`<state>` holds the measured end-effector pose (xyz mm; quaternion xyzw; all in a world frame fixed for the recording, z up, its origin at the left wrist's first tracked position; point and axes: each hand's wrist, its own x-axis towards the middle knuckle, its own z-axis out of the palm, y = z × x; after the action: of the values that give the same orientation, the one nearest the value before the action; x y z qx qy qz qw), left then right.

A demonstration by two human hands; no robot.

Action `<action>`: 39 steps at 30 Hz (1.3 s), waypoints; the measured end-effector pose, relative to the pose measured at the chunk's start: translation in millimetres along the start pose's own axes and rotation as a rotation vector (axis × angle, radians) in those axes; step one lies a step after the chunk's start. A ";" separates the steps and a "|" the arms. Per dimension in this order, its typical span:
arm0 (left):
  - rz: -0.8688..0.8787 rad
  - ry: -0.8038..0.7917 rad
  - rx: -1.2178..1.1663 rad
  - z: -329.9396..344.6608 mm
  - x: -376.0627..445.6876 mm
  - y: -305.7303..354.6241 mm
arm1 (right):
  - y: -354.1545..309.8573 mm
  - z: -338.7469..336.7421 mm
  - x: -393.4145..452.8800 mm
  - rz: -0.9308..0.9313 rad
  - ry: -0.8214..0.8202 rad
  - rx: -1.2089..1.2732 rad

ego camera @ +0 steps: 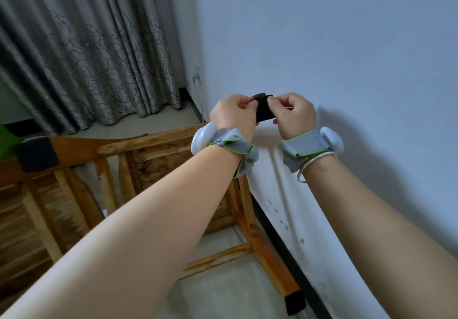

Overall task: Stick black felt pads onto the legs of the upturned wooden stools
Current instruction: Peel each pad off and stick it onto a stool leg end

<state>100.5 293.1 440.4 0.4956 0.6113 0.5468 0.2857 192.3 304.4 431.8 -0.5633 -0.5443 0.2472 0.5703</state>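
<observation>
A black felt pad (264, 110) is held up in the air between both hands, in front of the pale wall. My left hand (234, 115) pinches its left top edge and my right hand (293, 114) pinches its right side. Below them an upturned wooden stool (153, 145) lies with its legs up. One leg end at the left carries a black pad (38, 153). Another leg at the lower right ends in a black pad (295, 302). My forearms hide much of the stool's middle.
A pale wall (347, 58) runs close along the right, with a dark skirting at its foot. Grey patterned curtains (86, 53) hang at the back left. A green object (7, 137) shows at the left edge. Pale floor tiles (223, 291) lie under the stool.
</observation>
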 end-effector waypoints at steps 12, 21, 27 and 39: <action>0.050 0.017 0.111 0.1 9.4 3.0 | 5.8 2.6 13.8 -0.054 -0.049 0.005; 0.017 0.014 0.099 -0.3 8.9 6.3 | 13.3 1.7 24.0 -0.058 -0.121 -0.014; -0.087 -0.043 0.136 -1.9 13.1 11.6 | 8.0 0.7 34.7 0.047 -0.235 0.062; 0.020 -0.025 0.129 0.0 11.2 6.8 | 22.3 1.6 30.6 0.091 -0.273 0.257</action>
<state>98.6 302.8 449.0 0.5259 0.6367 0.5028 0.2554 206.9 337.8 421.6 -0.4711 -0.5548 0.4143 0.5465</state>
